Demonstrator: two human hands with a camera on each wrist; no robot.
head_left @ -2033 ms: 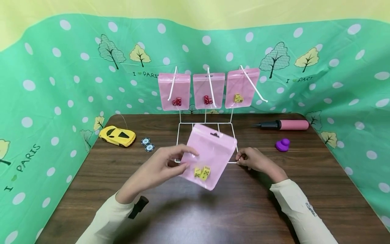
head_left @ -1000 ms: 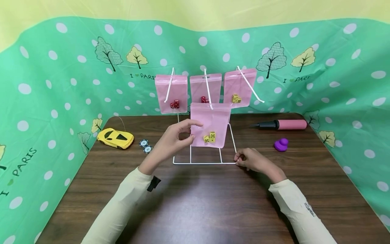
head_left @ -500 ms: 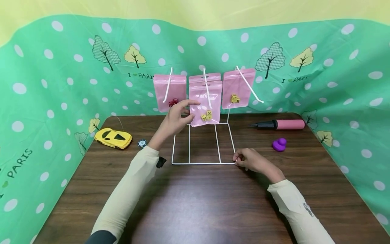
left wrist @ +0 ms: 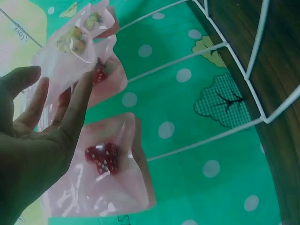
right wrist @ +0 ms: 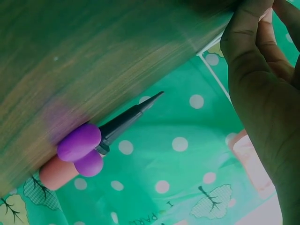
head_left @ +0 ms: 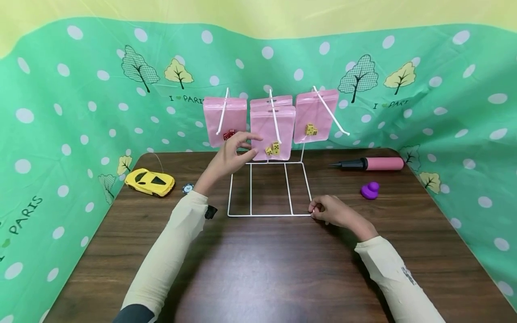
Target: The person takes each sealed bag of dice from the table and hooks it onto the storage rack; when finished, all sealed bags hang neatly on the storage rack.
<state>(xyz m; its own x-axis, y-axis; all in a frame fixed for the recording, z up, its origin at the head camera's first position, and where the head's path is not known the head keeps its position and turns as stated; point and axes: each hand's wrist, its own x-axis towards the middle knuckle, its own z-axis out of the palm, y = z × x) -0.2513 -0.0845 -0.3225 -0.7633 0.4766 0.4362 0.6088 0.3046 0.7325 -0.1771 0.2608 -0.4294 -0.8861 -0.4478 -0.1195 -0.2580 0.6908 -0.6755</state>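
Observation:
My left hand [head_left: 230, 154] holds the left edge of a pink zip bag [head_left: 262, 130] with yellow dice inside, index finger and thumb tips in front of it. Part of the grip is hidden behind the bag. This bag is at the middle prong of a white wire rack [head_left: 286, 188], before another pink bag [head_left: 258, 102]. On the left prong hangs a bag [head_left: 236, 114] with red dice, on the right one a bag [head_left: 323, 107] with yellow dice. My right hand [head_left: 333, 211] pinches the rack's front right base corner.
On the left of the dark wooden table [head_left: 282, 269] sit a yellow toy car [head_left: 150, 182] and a poker chip [head_left: 187, 188]. A pink and black hand pump [head_left: 371, 164] and a purple rubber duck [head_left: 370, 190] stand at the right. Green patterned cloth [head_left: 101, 134] surrounds the table.
My left hand has carried the bag with yellow dice up and back from above the rack's base to the middle prong. The right hand keeps its place on the corner.

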